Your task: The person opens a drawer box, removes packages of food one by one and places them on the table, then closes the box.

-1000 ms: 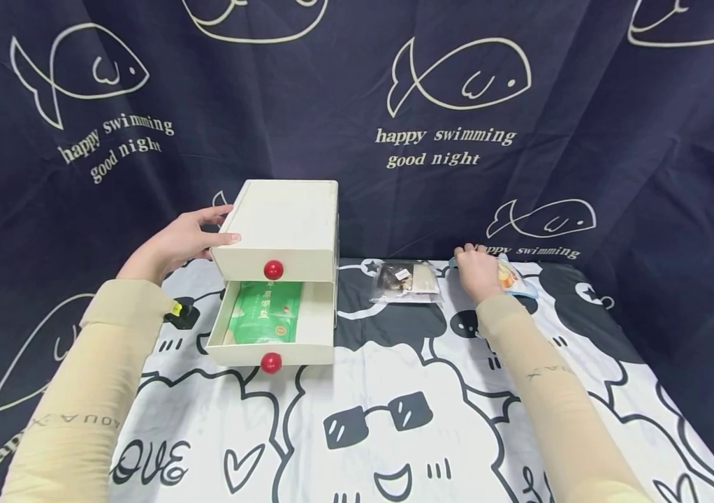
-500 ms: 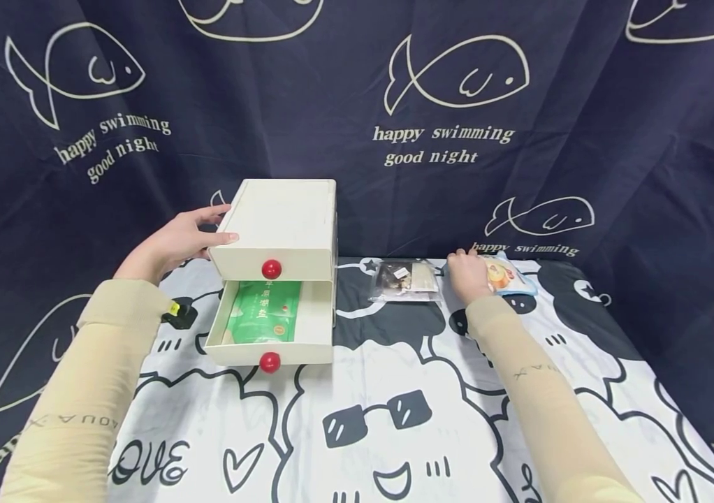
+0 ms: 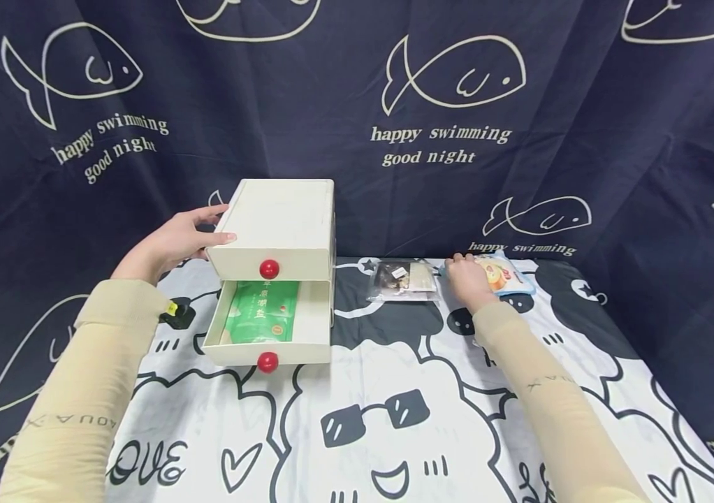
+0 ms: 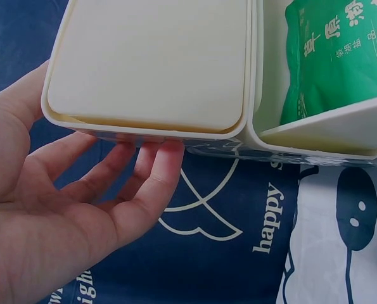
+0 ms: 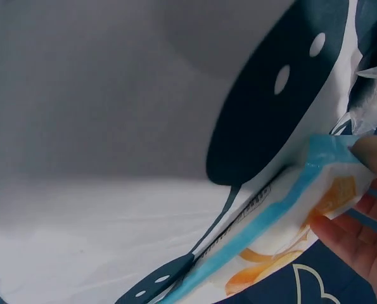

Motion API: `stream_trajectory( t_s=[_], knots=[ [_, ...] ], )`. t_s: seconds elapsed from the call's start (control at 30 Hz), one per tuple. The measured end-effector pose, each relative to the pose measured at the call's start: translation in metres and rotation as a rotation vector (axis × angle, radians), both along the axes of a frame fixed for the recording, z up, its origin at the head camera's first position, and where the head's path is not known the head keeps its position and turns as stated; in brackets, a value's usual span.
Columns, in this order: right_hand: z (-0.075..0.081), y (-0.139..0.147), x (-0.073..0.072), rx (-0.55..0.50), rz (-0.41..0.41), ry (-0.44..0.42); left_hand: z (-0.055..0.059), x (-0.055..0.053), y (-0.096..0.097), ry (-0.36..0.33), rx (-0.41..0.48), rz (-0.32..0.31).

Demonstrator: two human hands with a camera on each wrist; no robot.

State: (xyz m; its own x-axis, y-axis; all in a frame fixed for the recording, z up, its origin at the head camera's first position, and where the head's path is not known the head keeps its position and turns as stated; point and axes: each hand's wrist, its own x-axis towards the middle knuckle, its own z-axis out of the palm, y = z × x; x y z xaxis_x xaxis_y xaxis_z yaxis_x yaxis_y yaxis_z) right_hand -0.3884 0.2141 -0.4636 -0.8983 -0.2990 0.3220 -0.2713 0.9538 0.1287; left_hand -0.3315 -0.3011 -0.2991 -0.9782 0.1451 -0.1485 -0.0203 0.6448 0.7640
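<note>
A white two-drawer cabinet [image 3: 281, 216] with red knobs stands left of centre. My left hand [image 3: 171, 241] holds its upper left side, thumb at the top front edge and fingers against the side wall, as the left wrist view shows. The lower drawer [image 3: 313, 328] is pulled out, with a green packet [image 3: 263, 312] printed with Chinese characters lying in it; the upper drawer is closed. At the back right, my right hand [image 3: 470, 279] pinches the left end of a blue-and-white food packet [image 5: 283, 234] with orange-yellow pictures, thumb on one face and fingertips at the other.
A clear plastic packet [image 3: 402, 281] with dark contents and a white label lies between the cabinet and my right hand. A small black device [image 3: 177, 314] with a yellow mark is by my left cuff. A dark fish-print curtain [image 3: 332, 105] hangs behind the cloth-covered table [image 3: 382, 377].
My right hand has shifted a little left to the food packet's left end, so more of its printed face shows. My left hand and the cabinet have stayed in place.
</note>
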Motion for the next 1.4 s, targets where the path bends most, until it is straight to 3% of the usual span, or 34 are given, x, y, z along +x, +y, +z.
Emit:
stream_trajectory(
  t_s=[0.5,0.93,1.17,1.4],
  knots=[
    [0.0,0.017,0.012,-0.062,0.168,-0.036,0.0,0.002,0.0,0.003,0.007,-0.003],
    [0.019,0.008,0.026,-0.064,0.058,-0.171,-0.001,0.003,0.0,0.016,0.015,-0.016],
    [0.031,0.004,0.031,-0.086,0.051,-0.208,0.0,0.005,0.003,0.009,0.022,-0.01],
    [0.044,-0.005,0.041,-0.097,0.076,-0.19,0.0,0.006,0.001,0.016,0.013,-0.017]
  ],
)
